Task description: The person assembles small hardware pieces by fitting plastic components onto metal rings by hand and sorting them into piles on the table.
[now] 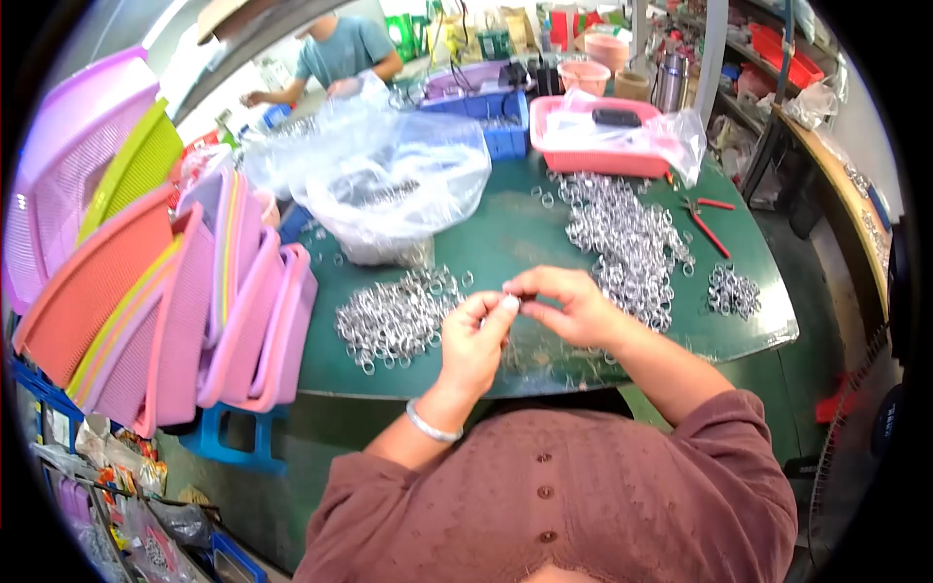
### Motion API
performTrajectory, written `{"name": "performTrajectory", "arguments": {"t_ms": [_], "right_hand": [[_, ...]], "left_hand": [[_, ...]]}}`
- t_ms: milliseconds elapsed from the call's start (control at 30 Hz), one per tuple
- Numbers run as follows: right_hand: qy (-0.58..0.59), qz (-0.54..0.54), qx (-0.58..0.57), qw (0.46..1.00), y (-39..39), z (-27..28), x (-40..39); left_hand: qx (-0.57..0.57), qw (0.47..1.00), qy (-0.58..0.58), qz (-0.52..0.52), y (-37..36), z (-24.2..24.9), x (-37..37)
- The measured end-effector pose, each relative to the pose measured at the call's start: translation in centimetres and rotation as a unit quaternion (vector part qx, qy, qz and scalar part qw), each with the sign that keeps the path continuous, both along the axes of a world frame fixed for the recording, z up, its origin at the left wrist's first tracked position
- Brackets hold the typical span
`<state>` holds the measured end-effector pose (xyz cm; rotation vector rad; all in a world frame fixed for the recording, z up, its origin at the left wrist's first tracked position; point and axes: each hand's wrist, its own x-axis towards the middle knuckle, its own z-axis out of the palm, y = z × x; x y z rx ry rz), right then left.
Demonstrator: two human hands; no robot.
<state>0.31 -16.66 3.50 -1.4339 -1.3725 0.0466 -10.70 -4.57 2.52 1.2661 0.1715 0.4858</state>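
Over the front of the green table (457, 364), my left hand (476, 335) and my right hand (569, 303) meet with fingertips pinched together. Whatever small piece sits between them is too hidden to name. Left of my hands lies a pile of small metal rings (394, 319). A longer heap of silvery ring pieces (627, 248) spreads beyond my right hand. Farther right is a smaller pile of metal rings (734, 292). Red-handled pliers (708, 225) lie with handles apart near the right edge.
A clear plastic bag (398, 185) of metal parts stands behind the left pile. Stacked plastic baskets (175, 291) crowd the left side. At the back are a blue crate (505, 136) and a pink tray (598, 160). A person (340, 53) works across the table.
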Motion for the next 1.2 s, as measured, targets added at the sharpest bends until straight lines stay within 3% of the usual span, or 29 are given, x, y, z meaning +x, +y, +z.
{"name": "performTrajectory", "arguments": {"t_ms": [467,1200], "right_hand": [[-0.039,-0.019,-0.022,0.999,0.3,0.5,2.4],[-0.046,-0.122,-0.015,0.991,-0.2,-2.3,5.4]], "left_hand": [[-0.067,0.996,0.022,-0.053,1.1,0.1,2.4],[-0.031,0.987,0.094,-0.124,1.7,-1.1,8.1]]}}
